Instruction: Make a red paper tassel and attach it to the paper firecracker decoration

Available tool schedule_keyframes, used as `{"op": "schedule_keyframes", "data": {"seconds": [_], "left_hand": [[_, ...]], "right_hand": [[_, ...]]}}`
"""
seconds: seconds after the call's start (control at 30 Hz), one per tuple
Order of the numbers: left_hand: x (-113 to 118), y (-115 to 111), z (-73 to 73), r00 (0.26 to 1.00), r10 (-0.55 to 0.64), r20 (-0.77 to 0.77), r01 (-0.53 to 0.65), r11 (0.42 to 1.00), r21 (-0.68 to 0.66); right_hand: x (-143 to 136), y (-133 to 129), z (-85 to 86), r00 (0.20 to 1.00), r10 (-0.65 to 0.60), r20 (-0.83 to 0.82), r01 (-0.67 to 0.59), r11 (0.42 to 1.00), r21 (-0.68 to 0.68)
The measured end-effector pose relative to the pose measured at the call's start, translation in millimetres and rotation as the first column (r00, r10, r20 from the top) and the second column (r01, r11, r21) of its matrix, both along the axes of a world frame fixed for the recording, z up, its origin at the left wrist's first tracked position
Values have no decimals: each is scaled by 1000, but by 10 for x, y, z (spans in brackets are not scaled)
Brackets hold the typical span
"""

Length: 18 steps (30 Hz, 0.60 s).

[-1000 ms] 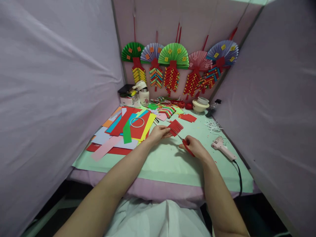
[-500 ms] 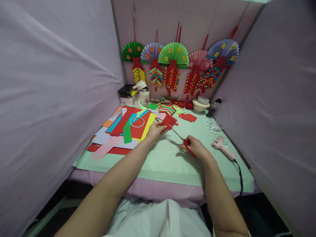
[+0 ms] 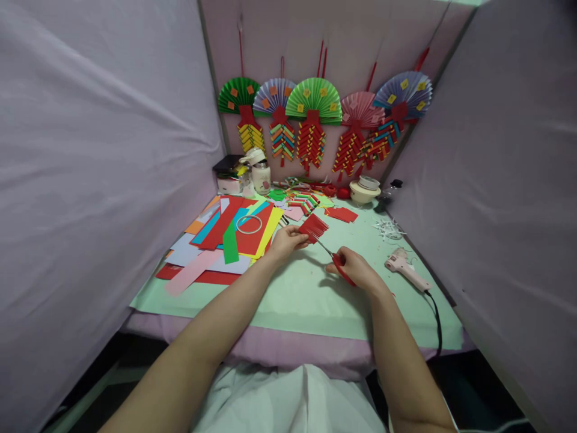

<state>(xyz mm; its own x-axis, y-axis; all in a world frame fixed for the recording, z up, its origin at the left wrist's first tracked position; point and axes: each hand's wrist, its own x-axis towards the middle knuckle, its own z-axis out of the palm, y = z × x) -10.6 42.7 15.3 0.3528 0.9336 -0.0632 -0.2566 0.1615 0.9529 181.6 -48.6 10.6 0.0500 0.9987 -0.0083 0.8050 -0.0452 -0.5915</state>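
Pinched in my left hand [image 3: 288, 242] is a piece of red paper [image 3: 314, 227], its far side cut into a fringe of thin strips. My right hand [image 3: 353, 266] is closed around the red handles of a pair of scissors [image 3: 341, 269]. The scissors' blades point up and left and reach the lower edge of the fringed paper. Both hands are above the pale green table cover [image 3: 293, 297]. Left of my left hand lies a pile of coloured paper strips and sheets [image 3: 216, 240] with a pale ring [image 3: 249, 225] on top.
A glue gun [image 3: 408, 270] with a black cord lies at the right, below a heap of white scraps [image 3: 390, 229]. Red paper pieces [image 3: 341, 214], a cream bowl [image 3: 364, 192] and a white bottle [image 3: 261, 174] are toward the back. Several paper fan ornaments [image 3: 314, 102] hang behind.
The red fringed paper has turned slightly and now shows more of its face, a little farther right. The scissors remain at its lower edge. The whole view has shifted slightly.
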Motion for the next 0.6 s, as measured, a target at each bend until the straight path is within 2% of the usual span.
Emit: {"op": "schedule_keyframes", "data": {"seconds": [0.2,0.6], "left_hand": [[-1,-20,22,1000,12,6,-12,1000,6],[-10,16,-27,1000,-10,-4,10,1000,16]], "right_hand": [[-5,3,3,1000,-2,17,3,1000,-4],[-1,-1,10,1000,8,-7,-8,1000,25]]}}
